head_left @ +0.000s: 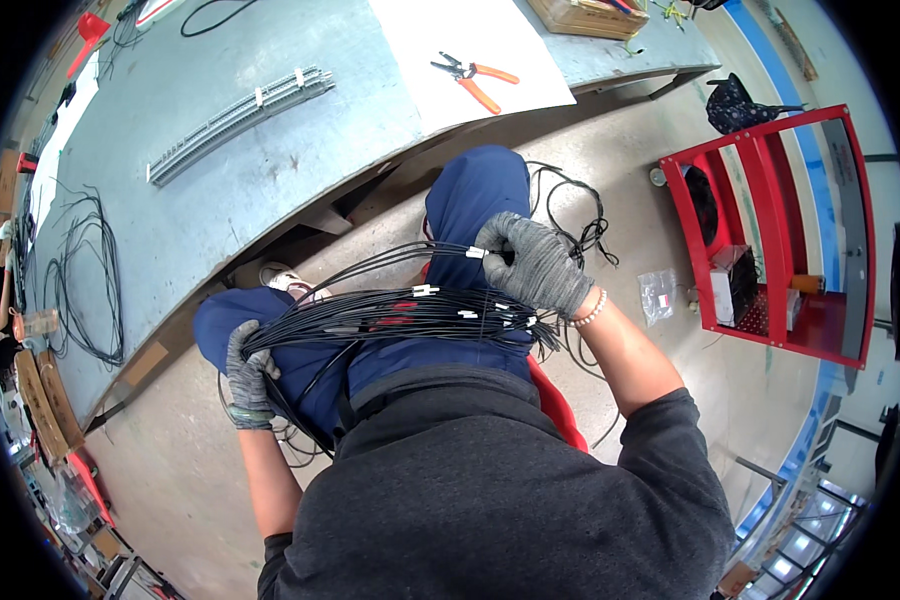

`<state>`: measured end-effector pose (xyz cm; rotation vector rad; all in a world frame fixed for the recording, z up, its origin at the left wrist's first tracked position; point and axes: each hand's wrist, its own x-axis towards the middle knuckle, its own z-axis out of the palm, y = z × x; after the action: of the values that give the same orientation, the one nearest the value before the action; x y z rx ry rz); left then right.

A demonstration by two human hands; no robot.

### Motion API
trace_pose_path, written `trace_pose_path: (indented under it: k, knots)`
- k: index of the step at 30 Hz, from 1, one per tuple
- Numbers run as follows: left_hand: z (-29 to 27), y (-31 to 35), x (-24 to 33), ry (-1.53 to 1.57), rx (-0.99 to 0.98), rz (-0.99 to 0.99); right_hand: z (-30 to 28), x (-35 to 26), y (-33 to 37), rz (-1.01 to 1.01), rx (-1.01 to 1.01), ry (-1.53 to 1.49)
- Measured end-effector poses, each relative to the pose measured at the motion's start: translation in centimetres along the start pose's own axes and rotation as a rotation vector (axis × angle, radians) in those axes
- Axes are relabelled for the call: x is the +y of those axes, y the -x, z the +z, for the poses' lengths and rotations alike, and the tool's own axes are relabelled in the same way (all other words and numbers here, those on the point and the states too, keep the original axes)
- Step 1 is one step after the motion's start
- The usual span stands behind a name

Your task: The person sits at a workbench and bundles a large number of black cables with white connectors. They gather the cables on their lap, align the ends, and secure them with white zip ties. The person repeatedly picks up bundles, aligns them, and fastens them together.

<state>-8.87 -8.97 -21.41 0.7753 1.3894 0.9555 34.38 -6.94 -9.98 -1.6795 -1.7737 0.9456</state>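
A thick bundle of black cables (370, 318) lies across my lap, with white label sleeves near its right end. My left hand (247, 372), in a grey knit glove, is wrapped round the bundle's left end. Above the bundle, my right hand (536, 262), gloved alike, pinches the ends of a few cables drawn apart from the rest. A white label sleeve (477, 252) shows on these cables just left of my right fingertips. The separated cables arc back to the left and join the bundle near my left hand.
On the grey table (300, 150) ahead lie a slotted metal rail (240, 122), orange-handled wire strippers (475, 78) on white paper, and a loose cable coil (88, 275). A red cart (770, 240) stands at the right. Black cables (585, 230) and a clear bag (657, 297) lie on the floor.
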Motion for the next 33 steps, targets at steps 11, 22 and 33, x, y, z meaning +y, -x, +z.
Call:
trace_pose_path:
  k: [11,22,33]
  knots:
    - [-0.4,0.0,-0.2,-0.017,-0.028,0.026,0.3,-2.3,0.7,-0.223,0.171,-0.068]
    - [0.5,0.2,0.3,-0.012,0.003,0.052,0.3,-3.7,1.3,-0.599,0.266,0.107]
    - [0.3,0.1,0.2,0.004,0.009,0.035,-0.3,-5.7,2.3,-0.222,-0.046,-0.033]
